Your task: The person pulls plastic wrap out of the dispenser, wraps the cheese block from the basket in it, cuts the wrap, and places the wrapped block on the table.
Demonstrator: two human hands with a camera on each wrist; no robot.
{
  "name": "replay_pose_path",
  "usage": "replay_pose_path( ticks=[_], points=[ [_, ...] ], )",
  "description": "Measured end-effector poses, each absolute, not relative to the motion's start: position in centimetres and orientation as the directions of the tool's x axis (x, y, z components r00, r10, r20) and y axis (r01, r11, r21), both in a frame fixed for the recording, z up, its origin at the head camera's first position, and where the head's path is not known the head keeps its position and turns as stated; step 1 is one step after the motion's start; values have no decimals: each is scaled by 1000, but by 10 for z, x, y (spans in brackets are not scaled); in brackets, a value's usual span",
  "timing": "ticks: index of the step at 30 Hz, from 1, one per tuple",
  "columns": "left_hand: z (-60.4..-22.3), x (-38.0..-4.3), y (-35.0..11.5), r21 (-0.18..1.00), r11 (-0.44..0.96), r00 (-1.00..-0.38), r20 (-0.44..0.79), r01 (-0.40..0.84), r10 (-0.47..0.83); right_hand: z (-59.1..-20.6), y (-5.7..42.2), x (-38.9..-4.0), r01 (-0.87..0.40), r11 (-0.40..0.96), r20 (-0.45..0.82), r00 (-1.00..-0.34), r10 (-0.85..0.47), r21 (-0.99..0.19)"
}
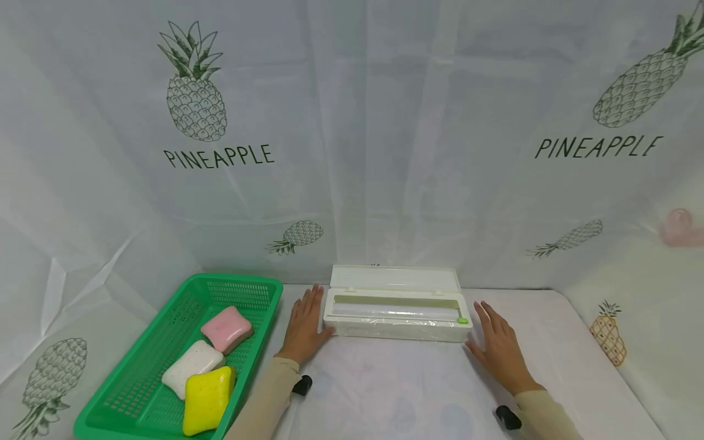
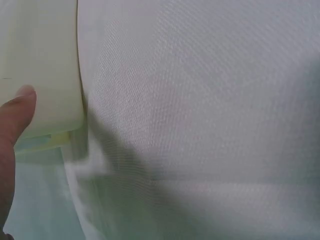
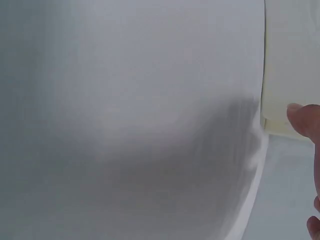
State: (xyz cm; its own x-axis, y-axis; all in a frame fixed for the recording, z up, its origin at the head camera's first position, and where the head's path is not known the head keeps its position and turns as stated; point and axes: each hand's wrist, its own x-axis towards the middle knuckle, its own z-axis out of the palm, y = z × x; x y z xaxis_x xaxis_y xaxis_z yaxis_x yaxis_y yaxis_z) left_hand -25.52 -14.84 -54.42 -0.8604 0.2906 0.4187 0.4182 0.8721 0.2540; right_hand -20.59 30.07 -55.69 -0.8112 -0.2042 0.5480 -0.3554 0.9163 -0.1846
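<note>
A white cling film dispenser sits at the back of the table, its long lid raised against the curtain. A pale roll shows through its top slot, and a small green slider is at the right end. Beside its left end lies my left hand, fingers stretched forward and thumb at the front corner. My right hand is beside the right end, fingers also extended. Each thumb overlaps the dispenser in its wrist view: the left thumb and the right thumb. Neither hand holds anything.
On the left stands a green plastic basket, close to my left forearm. In it are pink, white and yellow sponge-like blocks. A pineapple-print curtain rises behind the white-covered table.
</note>
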Motion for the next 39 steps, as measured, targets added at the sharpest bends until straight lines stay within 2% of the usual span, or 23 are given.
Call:
replay_pose_path(
  ticks=[8, 13, 21, 28, 32, 39],
  points=[
    [-540, -256, -145, 267, 841, -839, 431, 470, 332, -554, 292, -216, -348, 909, 523, -831, -188, -227],
    [-535, -253, -144, 249, 812, -802, 464, 527, 378, -554, 288, -220, -340, 913, 519, -835, -182, -227],
    [-535, -252, -141, 260, 765, -754, 517, 589, 405, -556, 282, -225, -403, 882, 561, -801, -210, -246],
    [-533, -254, -135, 307, 717, -711, 601, 626, 364, -554, 275, -225, -435, 859, 580, -785, -216, -269],
    [-531, -255, -133, 354, 694, -714, 617, 627, 331, -551, 272, -224, -503, 818, 625, -742, -243, -279],
    [-529, -256, -132, 392, 672, -714, 635, 628, 296, -541, 263, -218, -629, 731, 745, -614, -261, -263]
  ],
)
